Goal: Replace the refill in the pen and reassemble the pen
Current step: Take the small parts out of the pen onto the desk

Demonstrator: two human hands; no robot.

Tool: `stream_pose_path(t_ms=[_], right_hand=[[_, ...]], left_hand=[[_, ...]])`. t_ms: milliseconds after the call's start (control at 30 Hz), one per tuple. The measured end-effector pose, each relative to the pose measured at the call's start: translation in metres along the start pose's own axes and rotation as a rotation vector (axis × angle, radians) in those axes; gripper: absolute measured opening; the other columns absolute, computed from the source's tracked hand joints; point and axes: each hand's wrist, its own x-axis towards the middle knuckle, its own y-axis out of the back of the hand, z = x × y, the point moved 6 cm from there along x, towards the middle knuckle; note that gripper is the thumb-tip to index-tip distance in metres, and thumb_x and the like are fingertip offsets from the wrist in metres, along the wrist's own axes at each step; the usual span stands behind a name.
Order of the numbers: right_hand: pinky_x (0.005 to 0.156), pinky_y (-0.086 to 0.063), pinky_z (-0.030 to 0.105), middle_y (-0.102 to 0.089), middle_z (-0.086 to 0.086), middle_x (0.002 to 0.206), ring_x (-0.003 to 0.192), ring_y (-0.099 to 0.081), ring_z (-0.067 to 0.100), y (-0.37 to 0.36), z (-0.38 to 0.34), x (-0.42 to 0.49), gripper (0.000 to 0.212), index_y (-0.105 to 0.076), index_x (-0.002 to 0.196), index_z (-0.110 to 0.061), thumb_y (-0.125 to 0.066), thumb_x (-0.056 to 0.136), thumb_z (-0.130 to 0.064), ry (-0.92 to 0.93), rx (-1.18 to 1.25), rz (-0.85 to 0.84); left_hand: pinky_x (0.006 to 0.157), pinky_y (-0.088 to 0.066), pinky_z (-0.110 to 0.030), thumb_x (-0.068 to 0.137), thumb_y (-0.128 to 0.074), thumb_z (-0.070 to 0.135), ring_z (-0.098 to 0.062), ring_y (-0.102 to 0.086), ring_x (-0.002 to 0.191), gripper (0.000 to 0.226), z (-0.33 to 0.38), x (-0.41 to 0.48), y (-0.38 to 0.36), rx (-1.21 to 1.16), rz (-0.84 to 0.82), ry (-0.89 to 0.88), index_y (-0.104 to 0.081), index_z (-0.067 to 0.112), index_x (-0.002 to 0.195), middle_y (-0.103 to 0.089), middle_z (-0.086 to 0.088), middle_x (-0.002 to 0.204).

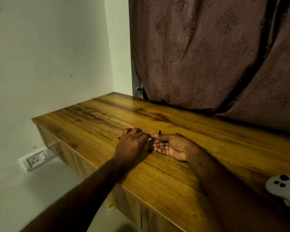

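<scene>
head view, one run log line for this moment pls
left hand: gripping pen | right hand: palm up, fingers at pen end | small black part: loose on desk

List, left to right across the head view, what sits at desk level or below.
Wall socket → left hand → small black pen piece on the desk → right hand → white object with dark dots.

Brown curtain point(208, 52), wall socket point(35, 159), white controller point(282, 185) btm right.
</scene>
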Motion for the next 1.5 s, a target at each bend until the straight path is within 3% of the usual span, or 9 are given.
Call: stream_pose_path(t_ms=[133,267,700,900,1200,1500], right_hand=[[0.053,-0.055,0.023,-0.071,0.014,0.073,0.062,-0.069,0.018,0.0,0.0,0.0,0.022,-0.067,0.088,0.004,-0.064,0.09,-0.018,0.018,0.023,-0.048],[0.053,-0.055,0.022,-0.069,0.013,0.075,0.062,-0.068,0.016,-0.002,0.0,-0.001,0.021,-0.066,0.093,0.005,-0.062,0.091,-0.016,0.047,0.028,-0.088],[0.053,-0.055,0.022,-0.067,0.014,0.075,0.061,-0.068,0.018,-0.001,0.0,-0.001,0.019,-0.063,0.091,0.001,-0.06,0.093,-0.018,-0.015,0.02,-0.103],[0.054,-0.055,0.021,-0.068,0.012,0.074,0.061,-0.068,0.017,-0.002,-0.001,-0.001,0.021,-0.065,0.089,0.001,-0.06,0.093,-0.02,-0.022,0.013,-0.092],[0.054,-0.056,0.023,-0.069,0.015,0.078,0.063,-0.069,0.019,0.0,0.001,0.001,0.025,-0.065,0.094,0.003,-0.06,0.093,-0.022,0.009,0.038,-0.081],[0.055,-0.055,0.026,-0.068,0.018,0.081,0.065,-0.068,0.021,-0.002,-0.005,0.0,0.017,-0.065,0.104,0.003,-0.06,0.091,-0.007,0.134,0.057,-0.142]], left_hand=[[0.073,-0.034,-0.034,0.083,-0.043,0.038,-0.024,-0.063,0.082,0.035,-0.003,-0.001,0.002,-0.05,0.051,0.035,-0.069,0.016,0.094,-0.071,0.0,0.084],[0.072,-0.038,-0.034,0.081,-0.043,0.041,-0.025,-0.062,0.084,0.039,-0.004,-0.002,0.002,-0.075,0.063,0.032,-0.068,0.015,0.096,-0.07,-0.001,0.085],[0.075,-0.032,-0.036,0.087,-0.044,0.039,-0.02,-0.051,0.095,0.037,0.003,0.0,0.001,0.058,0.157,-0.072,-0.072,0.019,0.1,-0.071,0.002,0.097],[0.074,-0.032,-0.036,0.087,-0.041,0.041,-0.025,-0.062,0.09,0.04,0.002,0.0,0.001,0.035,0.098,-0.041,-0.072,0.018,0.099,-0.071,0.001,0.096],[0.075,-0.037,-0.034,0.083,-0.041,0.044,-0.024,-0.061,0.09,0.043,-0.005,-0.001,0.0,-0.052,0.023,0.055,-0.07,0.017,0.1,-0.071,0.0,0.091],[0.075,-0.045,-0.043,0.081,-0.04,0.043,-0.029,-0.063,0.086,0.047,-0.01,-0.002,-0.002,-0.169,-0.01,0.126,-0.069,0.014,0.105,-0.072,-0.003,0.094]])
